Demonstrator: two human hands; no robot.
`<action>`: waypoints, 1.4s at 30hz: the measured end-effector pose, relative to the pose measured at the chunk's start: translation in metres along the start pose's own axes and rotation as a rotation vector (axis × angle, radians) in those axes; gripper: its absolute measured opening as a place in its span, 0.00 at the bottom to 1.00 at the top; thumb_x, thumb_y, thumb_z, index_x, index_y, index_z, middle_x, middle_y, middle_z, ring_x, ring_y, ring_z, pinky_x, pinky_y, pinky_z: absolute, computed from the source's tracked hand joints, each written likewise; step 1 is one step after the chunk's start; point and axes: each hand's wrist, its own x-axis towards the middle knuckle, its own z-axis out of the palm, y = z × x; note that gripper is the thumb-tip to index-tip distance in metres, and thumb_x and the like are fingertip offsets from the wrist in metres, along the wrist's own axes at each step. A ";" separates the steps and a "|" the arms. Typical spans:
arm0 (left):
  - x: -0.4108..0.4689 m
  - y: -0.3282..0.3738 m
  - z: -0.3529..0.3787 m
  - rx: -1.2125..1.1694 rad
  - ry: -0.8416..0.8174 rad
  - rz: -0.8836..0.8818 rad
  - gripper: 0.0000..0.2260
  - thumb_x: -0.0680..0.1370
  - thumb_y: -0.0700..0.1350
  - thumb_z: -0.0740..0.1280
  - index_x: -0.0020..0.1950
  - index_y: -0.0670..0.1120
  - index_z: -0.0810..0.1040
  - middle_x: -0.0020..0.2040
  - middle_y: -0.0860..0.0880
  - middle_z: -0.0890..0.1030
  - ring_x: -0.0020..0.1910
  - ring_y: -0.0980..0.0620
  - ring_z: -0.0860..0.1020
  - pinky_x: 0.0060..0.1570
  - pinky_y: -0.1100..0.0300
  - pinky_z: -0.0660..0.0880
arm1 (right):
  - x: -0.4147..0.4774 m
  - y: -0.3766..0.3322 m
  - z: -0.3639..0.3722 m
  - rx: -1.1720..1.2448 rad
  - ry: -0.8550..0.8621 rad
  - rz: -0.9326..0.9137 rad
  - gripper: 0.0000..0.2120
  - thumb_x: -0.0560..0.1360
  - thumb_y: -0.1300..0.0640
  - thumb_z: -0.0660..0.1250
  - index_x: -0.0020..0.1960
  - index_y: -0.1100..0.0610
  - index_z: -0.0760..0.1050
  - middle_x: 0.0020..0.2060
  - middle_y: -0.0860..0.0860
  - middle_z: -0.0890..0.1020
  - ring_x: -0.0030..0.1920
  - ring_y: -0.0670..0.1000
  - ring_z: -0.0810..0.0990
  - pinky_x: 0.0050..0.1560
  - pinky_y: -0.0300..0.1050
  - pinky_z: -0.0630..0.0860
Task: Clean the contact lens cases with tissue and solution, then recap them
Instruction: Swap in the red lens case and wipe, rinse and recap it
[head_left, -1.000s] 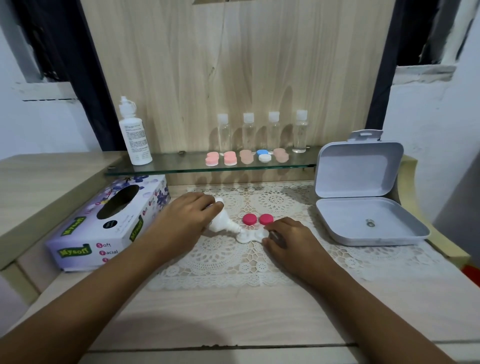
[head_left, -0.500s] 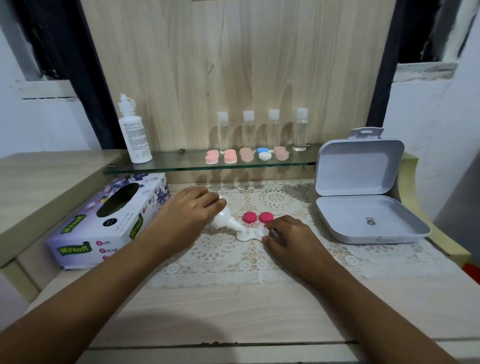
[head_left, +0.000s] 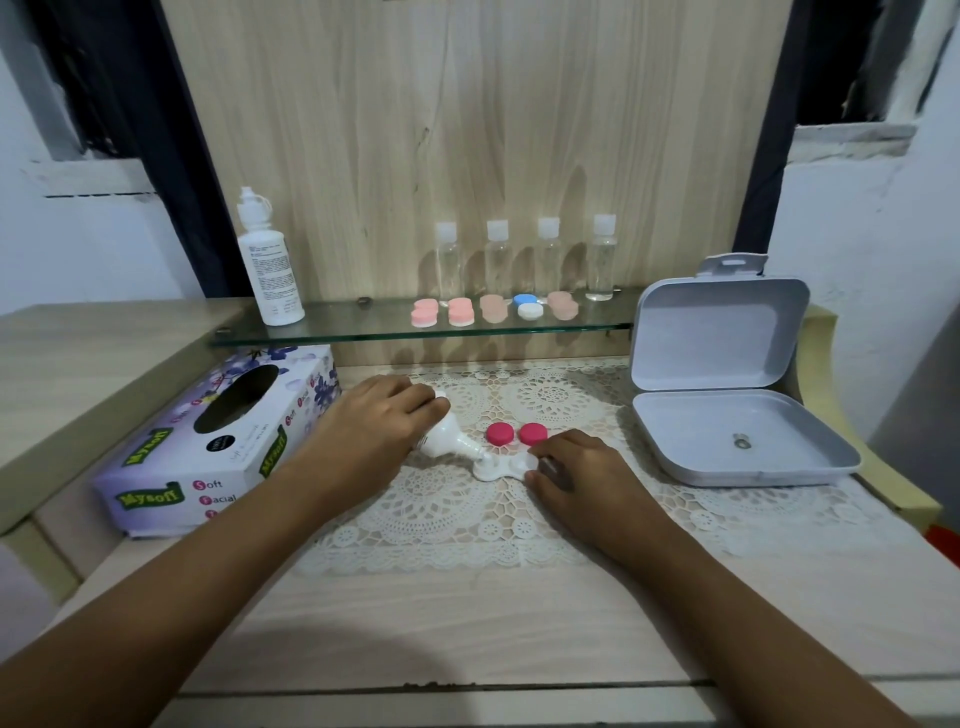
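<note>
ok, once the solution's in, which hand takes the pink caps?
Right, probably. The right hand only pinches the end of the lens case, and both pink caps lie just past its fingertips. The left hand is busy gripping the tilted solution bottle, nozzle at the case.

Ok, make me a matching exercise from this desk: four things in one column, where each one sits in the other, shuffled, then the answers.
1 tissue box
2 pink caps
3 tall white bottle
4 grey box

A on the glass shelf
B lid open, far right
C on the lace mat, just behind the white case
D left of the lace mat

Pairs: 1-D, 2-C, 3-A, 4-B.
</note>
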 end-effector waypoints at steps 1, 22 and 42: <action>0.000 0.000 0.000 -0.001 -0.002 -0.001 0.26 0.55 0.32 0.79 0.52 0.42 0.81 0.45 0.45 0.83 0.42 0.44 0.81 0.43 0.54 0.78 | 0.000 0.000 0.000 0.002 -0.004 0.001 0.15 0.75 0.54 0.64 0.61 0.57 0.75 0.54 0.52 0.77 0.54 0.51 0.73 0.46 0.36 0.62; 0.021 0.011 0.010 -0.051 0.055 0.030 0.20 0.62 0.34 0.76 0.52 0.40 0.80 0.47 0.43 0.82 0.45 0.43 0.81 0.46 0.52 0.77 | 0.000 0.000 -0.002 0.055 -0.024 0.042 0.13 0.75 0.54 0.65 0.58 0.54 0.77 0.56 0.50 0.77 0.55 0.51 0.73 0.47 0.37 0.62; 0.023 0.011 0.013 -0.017 0.054 0.081 0.18 0.65 0.35 0.75 0.53 0.42 0.80 0.47 0.44 0.82 0.46 0.43 0.80 0.48 0.51 0.77 | 0.002 0.002 -0.001 0.023 -0.042 0.035 0.14 0.75 0.53 0.65 0.59 0.54 0.77 0.57 0.50 0.77 0.54 0.49 0.73 0.45 0.36 0.61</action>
